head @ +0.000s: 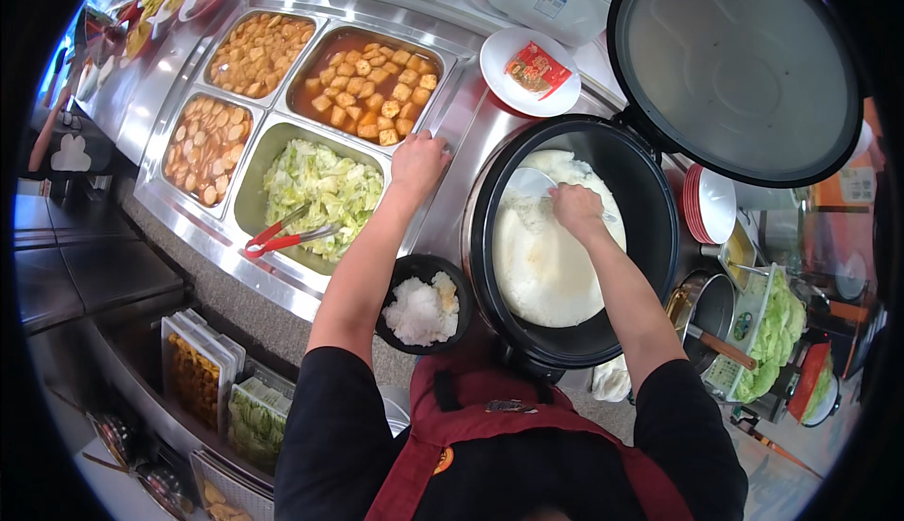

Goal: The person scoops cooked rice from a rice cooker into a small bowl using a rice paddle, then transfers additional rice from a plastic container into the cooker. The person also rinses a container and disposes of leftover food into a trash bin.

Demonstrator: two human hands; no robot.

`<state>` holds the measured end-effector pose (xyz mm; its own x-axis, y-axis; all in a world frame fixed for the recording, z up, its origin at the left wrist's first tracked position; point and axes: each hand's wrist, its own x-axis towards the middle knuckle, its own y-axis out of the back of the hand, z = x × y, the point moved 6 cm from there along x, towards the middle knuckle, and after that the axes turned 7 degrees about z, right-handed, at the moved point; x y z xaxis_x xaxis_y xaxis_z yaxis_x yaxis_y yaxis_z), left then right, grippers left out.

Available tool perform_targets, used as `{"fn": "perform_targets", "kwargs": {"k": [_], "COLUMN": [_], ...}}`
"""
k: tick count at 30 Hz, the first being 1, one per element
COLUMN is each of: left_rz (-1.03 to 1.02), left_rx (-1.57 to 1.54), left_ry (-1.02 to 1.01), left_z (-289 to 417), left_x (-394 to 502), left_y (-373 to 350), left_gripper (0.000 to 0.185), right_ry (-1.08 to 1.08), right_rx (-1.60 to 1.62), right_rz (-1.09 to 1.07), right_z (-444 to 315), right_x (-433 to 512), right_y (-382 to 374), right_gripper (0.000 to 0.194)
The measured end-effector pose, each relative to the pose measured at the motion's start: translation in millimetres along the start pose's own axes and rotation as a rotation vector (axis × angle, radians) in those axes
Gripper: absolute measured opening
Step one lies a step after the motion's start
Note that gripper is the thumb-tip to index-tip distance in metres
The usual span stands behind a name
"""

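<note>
My right hand [578, 210] grips a translucent rice paddle [528, 183], its blade against the white cooked rice [547, 267] in a large round rice cooker [646, 253]. The cooker's lid [738, 69] stands raised at the upper right. My left hand [420, 159] rests on the steel rim beside the tray of tofu cubes in reddish broth [367, 87]. Its fingers are curled, and what lies under them is hidden. Left of the cooker, close to my body, sits a black bowl [462, 309] with a mound of rice [421, 311].
Red-handled tongs [272, 242] lie in the tray of chopped lettuce [325, 186]. Two trays of sauced pieces [261, 55] [208, 147] adjoin it. A white plate [491, 73] holds a red packet [538, 70]. Stacked bowls [710, 203] and a pan [717, 309] stand right.
</note>
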<state>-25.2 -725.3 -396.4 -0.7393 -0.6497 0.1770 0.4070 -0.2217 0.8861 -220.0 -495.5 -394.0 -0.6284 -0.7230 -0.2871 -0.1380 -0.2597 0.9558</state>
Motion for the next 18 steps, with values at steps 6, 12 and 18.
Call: {"fn": "perform_targets", "kwargs": {"k": [6, 12, 18], "left_rz": [-0.030, -0.153, 0.016], "left_rx": [-0.120, -0.558, -0.261], "left_ry": [0.072, 0.196, 0.218], "left_z": [1, 16, 53], "left_x": [8, -101, -194], "left_y": [19, 99, 109], "left_gripper": [0.015, 0.018, 0.010], "right_ry": [-0.136, -0.157, -0.166], "right_rx": [-0.011, 0.013, 0.278], "right_rz": [-0.072, -0.014, -0.174], "right_z": [56, 128, 137], "right_x": [-9, -97, -179], "right_y": [8, 70, 22], "right_gripper": [0.044, 0.040, 0.032]}}
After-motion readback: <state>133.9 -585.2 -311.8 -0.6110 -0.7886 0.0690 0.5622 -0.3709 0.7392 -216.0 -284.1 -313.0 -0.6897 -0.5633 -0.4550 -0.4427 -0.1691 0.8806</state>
